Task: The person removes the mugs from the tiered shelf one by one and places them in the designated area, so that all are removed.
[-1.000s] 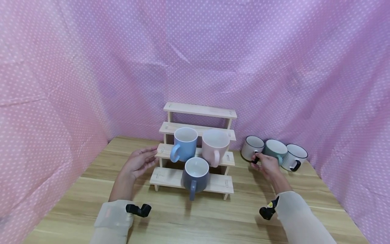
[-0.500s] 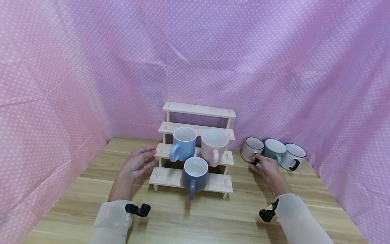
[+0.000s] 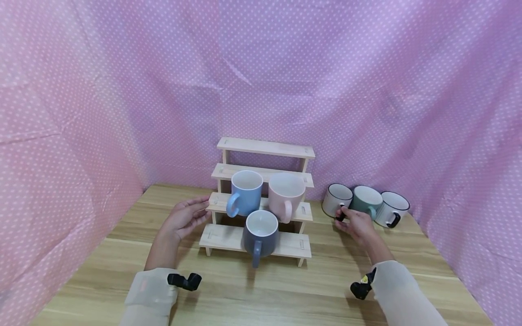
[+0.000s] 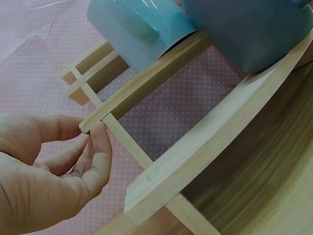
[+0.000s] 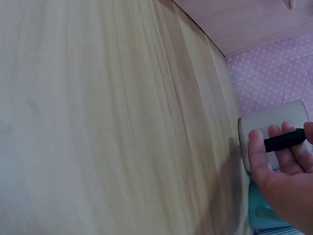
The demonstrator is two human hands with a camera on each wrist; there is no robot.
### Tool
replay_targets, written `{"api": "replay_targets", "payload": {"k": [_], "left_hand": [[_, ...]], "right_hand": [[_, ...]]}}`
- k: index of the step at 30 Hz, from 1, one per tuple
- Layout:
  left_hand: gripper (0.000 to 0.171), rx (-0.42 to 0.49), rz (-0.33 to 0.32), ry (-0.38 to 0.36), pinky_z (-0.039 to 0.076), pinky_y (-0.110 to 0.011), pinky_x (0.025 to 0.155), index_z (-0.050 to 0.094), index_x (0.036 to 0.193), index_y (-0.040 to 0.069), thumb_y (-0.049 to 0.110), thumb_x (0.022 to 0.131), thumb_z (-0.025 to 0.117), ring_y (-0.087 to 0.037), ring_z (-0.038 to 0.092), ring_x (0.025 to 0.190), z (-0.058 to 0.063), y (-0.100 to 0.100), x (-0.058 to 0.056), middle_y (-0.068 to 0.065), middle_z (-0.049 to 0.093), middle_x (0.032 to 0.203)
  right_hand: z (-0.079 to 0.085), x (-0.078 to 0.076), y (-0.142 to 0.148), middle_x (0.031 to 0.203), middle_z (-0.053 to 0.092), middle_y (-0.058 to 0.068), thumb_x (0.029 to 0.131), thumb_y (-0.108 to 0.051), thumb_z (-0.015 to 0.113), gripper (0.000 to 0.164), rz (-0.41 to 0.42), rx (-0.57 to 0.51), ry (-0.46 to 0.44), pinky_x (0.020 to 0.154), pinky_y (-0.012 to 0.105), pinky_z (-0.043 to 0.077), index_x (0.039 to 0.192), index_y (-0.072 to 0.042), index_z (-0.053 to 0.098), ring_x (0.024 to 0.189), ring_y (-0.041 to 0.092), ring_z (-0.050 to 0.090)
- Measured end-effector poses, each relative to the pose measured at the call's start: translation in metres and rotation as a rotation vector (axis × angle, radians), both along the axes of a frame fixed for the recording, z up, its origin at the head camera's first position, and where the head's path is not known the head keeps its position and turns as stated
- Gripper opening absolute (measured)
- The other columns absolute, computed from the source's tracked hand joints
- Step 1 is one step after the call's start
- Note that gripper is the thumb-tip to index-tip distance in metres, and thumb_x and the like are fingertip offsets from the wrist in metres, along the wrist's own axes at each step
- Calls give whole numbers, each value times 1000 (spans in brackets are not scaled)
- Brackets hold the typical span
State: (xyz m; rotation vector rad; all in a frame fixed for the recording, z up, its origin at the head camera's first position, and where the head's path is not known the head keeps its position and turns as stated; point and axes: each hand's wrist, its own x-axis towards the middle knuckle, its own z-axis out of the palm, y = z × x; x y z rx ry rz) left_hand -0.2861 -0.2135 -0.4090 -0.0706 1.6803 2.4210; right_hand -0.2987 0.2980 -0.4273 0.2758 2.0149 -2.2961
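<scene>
Fingers, right hand [image 3: 358, 222]: pinching the white mug's [image 3: 335, 204] black handle [image 5: 283, 141]
White mug: just beyond those fingertips, upright, the nearest one right of the wooden rack [image 3: 266, 147]
Fingers, left hand [image 3: 183, 219]: pinching the rack's second-lowest step [image 4: 146, 79], left end

We see a polka-dot cloth [image 3: 261, 90] hanging behind the surface [image 3: 261, 299] and along both its sides, small white dots on a ground that runs from pink at the left to lilac in the middle and right. We notice soft creases [image 3: 237, 71] in it, and a longer fold [image 3: 30, 138] crossing the left side. Below, we look down on pale wood with darker tan streaks running mostly sideways. The light reaches us soft, with brighter patches on the fabric and faint shadows [image 3: 250, 277] on the wood.
</scene>
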Motion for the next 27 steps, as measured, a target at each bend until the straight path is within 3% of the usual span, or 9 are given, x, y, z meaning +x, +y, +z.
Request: {"api": "replay_targets", "payload": {"k": [6, 13, 17, 23, 27], "left_hand": [[32, -13, 5, -5, 58, -26, 94, 60, 134, -1, 5, 104, 60, -14, 65, 95, -2, 1, -1, -3, 66, 111], [37, -14, 1, 3, 58, -25, 93, 55, 139, -4, 6, 104, 60, -13, 65, 95, -2, -1, -1, -3, 66, 110], [35, -17, 0, 5, 58, -25, 93, 56, 138, -3, 5, 104, 59, -13, 65, 94, -2, -1, 0, -3, 66, 110], [36, -18, -1, 5, 58, -26, 93, 55, 139, -5, 4, 104, 59, -13, 65, 95, -2, 0, 0, -2, 66, 111], [40, -20, -6, 11, 58, -25, 93, 51, 142, -7, 4, 104, 59, -14, 65, 96, -2, 0, 0, -3, 66, 111]], "right_hand": [[9, 7, 0, 119, 56, 17, 108, -24, 53, 45, -26, 224, -4, 80, 30, 64, 132, 14, 46, 83, 15, 71], [28, 11, 0, 106, 62, 7, 107, -29, 56, 48, -87, 441, 78, 72, 24, 62, 131, 12, 48, 77, 6, 66], [38, 12, -2, 114, 68, 13, 107, -29, 55, 49, -52, 524, 142, 74, 25, 62, 134, 12, 49, 84, 8, 68], [51, 15, -7, 130, 61, 27, 107, -37, 56, 53, 12, 631, 190, 77, 21, 60, 135, 8, 54, 96, 13, 67], [60, 20, -15, 130, 61, 30, 106, -35, 58, 51, 69, 656, 232, 77, 20, 60, 133, 8, 56, 104, 22, 68]]}}
